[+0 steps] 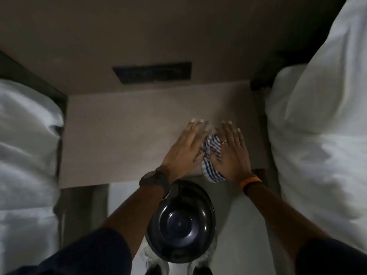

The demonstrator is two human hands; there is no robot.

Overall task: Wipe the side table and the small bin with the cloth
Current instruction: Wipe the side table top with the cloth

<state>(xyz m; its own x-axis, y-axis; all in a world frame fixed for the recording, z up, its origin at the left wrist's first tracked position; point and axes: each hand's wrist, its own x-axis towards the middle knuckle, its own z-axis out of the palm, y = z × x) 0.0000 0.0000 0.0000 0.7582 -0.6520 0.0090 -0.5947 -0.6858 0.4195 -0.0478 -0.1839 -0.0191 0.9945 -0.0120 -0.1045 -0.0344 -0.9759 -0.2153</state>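
Observation:
A blue-and-white striped cloth point(211, 153) lies bunched on the right front part of the beige side table point(123, 139). My left hand point(184, 147) and my right hand point(232, 151) both press flat on it, fingers stretched out, the cloth showing between and below them. The cloth's lower end hangs a little over the table's front edge. The small black round bin point(180, 223) stands on the floor just in front of the table, below my left wrist, and I look straight down into it.
A white bed point(25, 155) flanks the table on the left and another white bed point(321, 135) on the right. A dark rectangular panel point(153, 72) sits on the wall behind the table. My shoes point(156, 262) stand beside the bin.

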